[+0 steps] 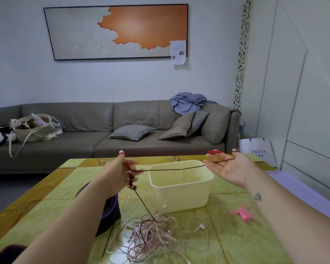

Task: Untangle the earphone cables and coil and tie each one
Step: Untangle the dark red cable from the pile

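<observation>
A dark red, thin earphone cable (170,169) stretches taut just above a cream rectangular plastic bin (179,197) on the yellow-green glossy table (236,244). Left of the bin, the left hand (122,168) grips it with curled fingers. Right of the bin, the right hand (231,168) lies palm-up, fingers spread, with the cable across them. In front of the bin, the cable drops into a tangled heap of pale pink and white earphone cables (154,235).

Printed in blue on the white paper bag (255,147) at three o'clock: "PROYA"; smaller characters beneath unreadable.
</observation>
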